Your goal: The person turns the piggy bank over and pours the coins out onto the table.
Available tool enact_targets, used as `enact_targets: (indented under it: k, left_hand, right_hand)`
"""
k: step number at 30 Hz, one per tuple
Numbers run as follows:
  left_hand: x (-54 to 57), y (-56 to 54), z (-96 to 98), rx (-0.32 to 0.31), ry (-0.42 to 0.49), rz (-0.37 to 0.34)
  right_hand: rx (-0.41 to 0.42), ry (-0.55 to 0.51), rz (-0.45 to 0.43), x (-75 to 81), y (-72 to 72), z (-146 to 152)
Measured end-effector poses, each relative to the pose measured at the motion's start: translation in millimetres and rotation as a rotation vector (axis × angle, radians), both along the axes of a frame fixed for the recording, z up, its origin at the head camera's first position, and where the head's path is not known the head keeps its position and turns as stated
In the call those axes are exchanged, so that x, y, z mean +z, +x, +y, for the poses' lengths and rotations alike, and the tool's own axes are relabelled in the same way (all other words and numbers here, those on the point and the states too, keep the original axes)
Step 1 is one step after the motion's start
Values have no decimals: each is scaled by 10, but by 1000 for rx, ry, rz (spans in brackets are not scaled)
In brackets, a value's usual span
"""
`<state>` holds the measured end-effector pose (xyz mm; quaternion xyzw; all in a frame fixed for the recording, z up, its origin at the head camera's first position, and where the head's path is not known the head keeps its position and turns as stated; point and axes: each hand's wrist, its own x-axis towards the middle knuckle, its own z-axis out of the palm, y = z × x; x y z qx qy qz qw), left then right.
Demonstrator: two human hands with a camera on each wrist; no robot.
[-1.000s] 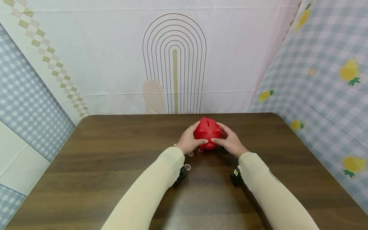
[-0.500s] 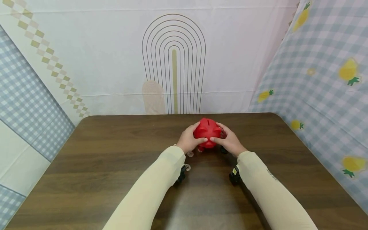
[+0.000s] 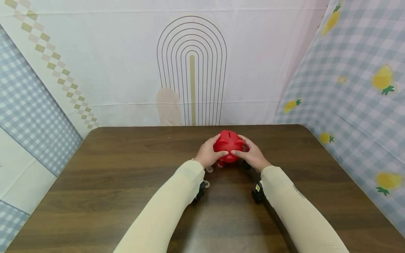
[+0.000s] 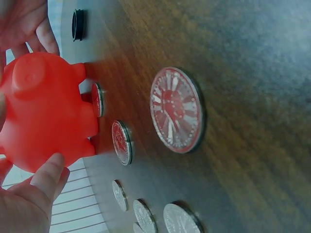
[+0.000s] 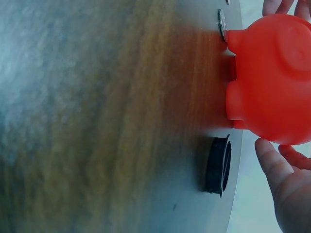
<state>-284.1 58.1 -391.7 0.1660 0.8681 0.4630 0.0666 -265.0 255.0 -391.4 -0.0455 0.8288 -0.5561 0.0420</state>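
Note:
A red piggy bank (image 3: 228,144) stands on the brown wooden table (image 3: 142,196), snout toward me and coin slot on top. My left hand (image 3: 209,154) holds its left side, and my right hand (image 3: 254,156) holds its right side. Both thumbs reach round to the front, near the snout. In the left wrist view a large coin (image 4: 176,109) lies nearest the camera. Another coin (image 4: 121,142) lies close by the bank's feet, and several more lie beyond. A black round cap (image 5: 218,165) rests beside the bank, near my right hand.
Behind the table hangs a white cloth (image 3: 126,63) with an arch pattern. A blue checked cloth (image 3: 354,105) with yellow fruit prints hangs at the right. The table's far edge lies just behind the bank.

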Motion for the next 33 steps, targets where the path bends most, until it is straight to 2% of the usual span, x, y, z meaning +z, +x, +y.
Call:
enact_targets:
  k: [1,5,8,16,21,26,33]
  left_hand:
    - [-1,-6,5,-2,-7,-2]
    - [-4,-23,16,-12,-26,-18]
    - [-8,-34,14,-20,-39,-17]
    - [-3,-38,-58,-21,-33,15]
    - [51,-31,-194,12,-37,37]
    - [108,-24,-386,46,-39,80]
    - [135,26,-695,73,-59,137]
  right_hand:
    - [1,2,-2,39,26,-13]
    - [1,15,0,33,24,-5]
    - [-3,39,12,-84,-53,39]
    - [-8,81,-7,-115,-74,35]
    - [1,101,7,-107,-65,72]
    - [8,152,68,-84,-34,111]
    - [-31,186,109,-69,40,166]
